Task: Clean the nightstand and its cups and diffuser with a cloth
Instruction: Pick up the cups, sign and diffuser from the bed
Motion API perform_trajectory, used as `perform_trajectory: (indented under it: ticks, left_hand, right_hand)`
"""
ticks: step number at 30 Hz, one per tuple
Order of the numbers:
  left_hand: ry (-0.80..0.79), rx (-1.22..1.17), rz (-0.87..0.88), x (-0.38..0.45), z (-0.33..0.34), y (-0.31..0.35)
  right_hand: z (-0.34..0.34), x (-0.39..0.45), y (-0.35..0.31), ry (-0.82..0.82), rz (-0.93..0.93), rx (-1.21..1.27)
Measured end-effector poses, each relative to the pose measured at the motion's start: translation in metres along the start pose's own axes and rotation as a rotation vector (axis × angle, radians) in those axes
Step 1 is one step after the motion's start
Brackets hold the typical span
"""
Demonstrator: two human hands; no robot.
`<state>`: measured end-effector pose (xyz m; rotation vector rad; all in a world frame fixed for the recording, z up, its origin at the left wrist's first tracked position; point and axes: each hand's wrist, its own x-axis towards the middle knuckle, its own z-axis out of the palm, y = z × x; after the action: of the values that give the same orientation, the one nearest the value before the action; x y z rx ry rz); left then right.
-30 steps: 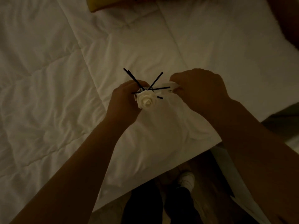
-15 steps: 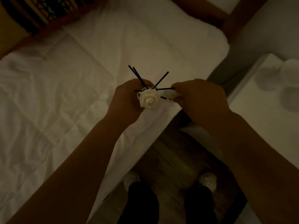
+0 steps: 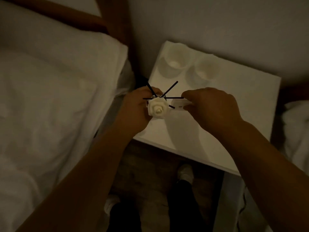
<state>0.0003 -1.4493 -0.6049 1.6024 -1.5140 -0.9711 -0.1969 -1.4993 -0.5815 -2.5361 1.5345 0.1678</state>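
Note:
My left hand (image 3: 133,111) grips a reed diffuser (image 3: 158,108), a small bottle topped by a white rose with several black sticks fanning out. It hangs over the left front corner of the white nightstand (image 3: 234,118). My right hand (image 3: 212,108) is closed on a small white cloth (image 3: 181,105) pressed beside the diffuser. Two pale cups (image 3: 174,63) (image 3: 204,71) stand side by side at the back of the nightstand. The bottle itself is mostly hidden by my fingers.
A bed with white bedding (image 3: 50,106) and a brown wooden headboard (image 3: 93,19) lies to the left. A wall (image 3: 217,22) backs the nightstand. More white bedding (image 3: 296,131) shows at the right edge. Below are a wooden floor and my feet (image 3: 184,171).
The view has swung from over the bed to over the nightstand. Both hands, still holding the diffuser and cloth, now hover above the nightstand's left part.

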Motion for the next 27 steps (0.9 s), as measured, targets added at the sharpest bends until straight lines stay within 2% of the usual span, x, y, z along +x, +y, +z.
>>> perform_trajectory:
  ticks: [5, 9, 15, 17, 21, 27]
  left_hand:
    - [-0.149, 0.166, 0.084, 0.042, 0.068, 0.028]
    - [-0.171, 0.11, 0.078, 0.065, 0.113, 0.051]
    - [-0.203, 0.219, 0.024, 0.097, 0.178, 0.07]
    - [-0.235, 0.178, -0.01, 0.106, 0.195, 0.071]
    - [-0.25, -0.137, -0.143, 0.122, 0.222, 0.07]
    - [-0.165, 0.153, -0.049, 0.136, 0.237, 0.052]
  right_hand:
    - [0.009, -0.017, 0.08, 0.042, 0.101, 0.012]
    - [0.019, -0.024, 0.131, 0.036, 0.169, 0.04]
    - [0.025, -0.035, 0.198, 0.031, 0.257, 0.062]
    - [0.029, -0.035, 0.213, 0.011, 0.285, 0.09]
    - [0.038, -0.03, 0.235, -0.005, 0.317, 0.131]
    - [0.056, -0.017, 0.251, -0.057, 0.315, 0.175]
